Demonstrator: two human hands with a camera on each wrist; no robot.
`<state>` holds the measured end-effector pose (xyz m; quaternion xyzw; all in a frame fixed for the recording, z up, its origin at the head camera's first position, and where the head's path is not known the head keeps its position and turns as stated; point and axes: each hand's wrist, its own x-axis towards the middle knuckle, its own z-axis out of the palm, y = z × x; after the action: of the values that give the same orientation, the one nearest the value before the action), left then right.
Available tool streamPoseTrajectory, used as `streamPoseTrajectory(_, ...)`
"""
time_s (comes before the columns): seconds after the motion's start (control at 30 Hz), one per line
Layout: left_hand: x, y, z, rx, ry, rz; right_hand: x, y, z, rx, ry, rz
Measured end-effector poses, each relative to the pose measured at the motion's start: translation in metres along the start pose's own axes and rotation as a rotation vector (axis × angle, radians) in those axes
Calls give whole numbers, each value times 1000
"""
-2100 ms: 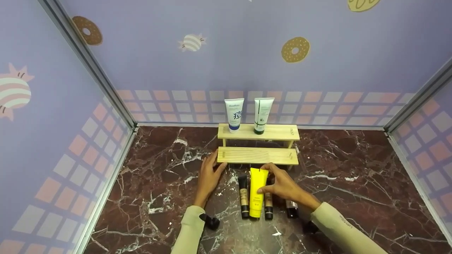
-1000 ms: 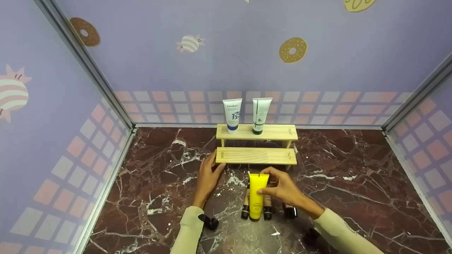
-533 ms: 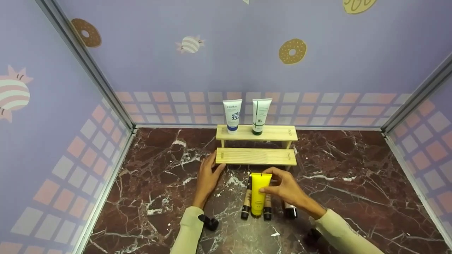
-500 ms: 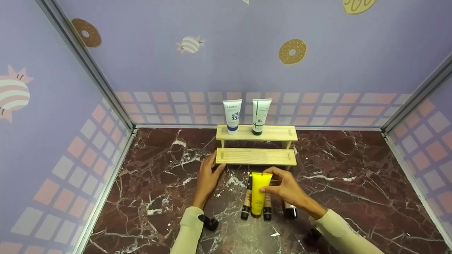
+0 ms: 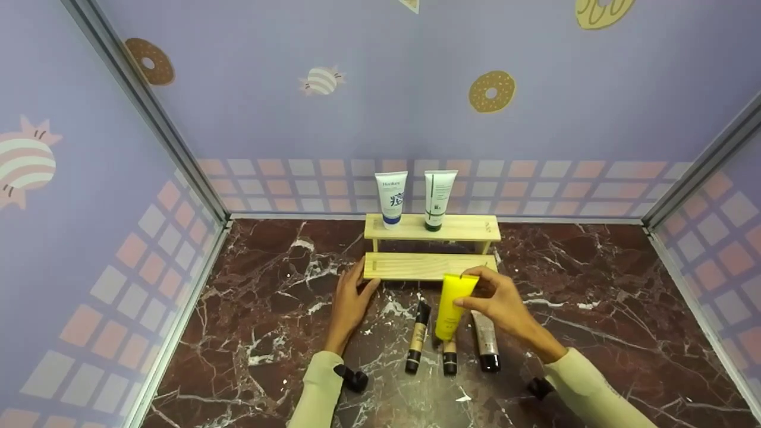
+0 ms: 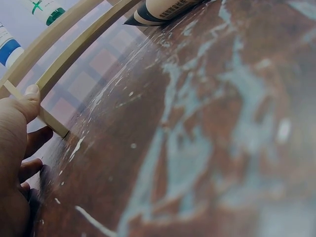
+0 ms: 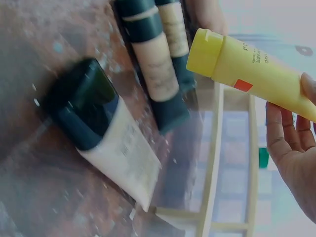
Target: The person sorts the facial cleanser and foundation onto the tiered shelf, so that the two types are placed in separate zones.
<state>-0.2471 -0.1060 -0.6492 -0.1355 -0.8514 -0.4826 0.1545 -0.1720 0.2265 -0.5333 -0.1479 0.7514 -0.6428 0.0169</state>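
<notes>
My right hand [image 5: 502, 306] pinches a yellow squeeze tube [image 5: 452, 309] by its flat end, thumb in front and fingers behind. The tube hangs tilted, cap down, above the table and overlaps the lower step's front edge in the head view. In the right wrist view the yellow cap [image 7: 203, 52] is clear of the tubes below. My left hand [image 5: 348, 303] grips the left end of the two-step wooden stand [image 5: 410, 266], its thumb [image 6: 32, 96] at the board's corner. On the upper step stand a white tube with a blue band [image 5: 391, 199] and a white tube with green marks [image 5: 440, 199].
Two slim beige tubes with black caps [image 5: 418, 339] [image 5: 450, 356] lie on the marbled table [image 5: 267, 309] before the stand. A wider grey-beige tube with a black cap [image 5: 486, 342] lies to their right. Patterned walls [image 5: 380, 119] enclose the back and sides.
My right hand has raised the yellow tube off the slim tubes and carried it right and toward the stand, uncovering the tubes underneath. The left hand has stayed at the stand.
</notes>
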Motion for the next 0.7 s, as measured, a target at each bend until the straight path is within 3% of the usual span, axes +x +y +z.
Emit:
streamPoseTrajectory(0.23,1,0,0,1,-5,4,8,-9,-17,39,64,-33)
streamPoseTrajectory(0.7,-1,0,1,3,3,-9,30,-20,-42,-47,119,-70)
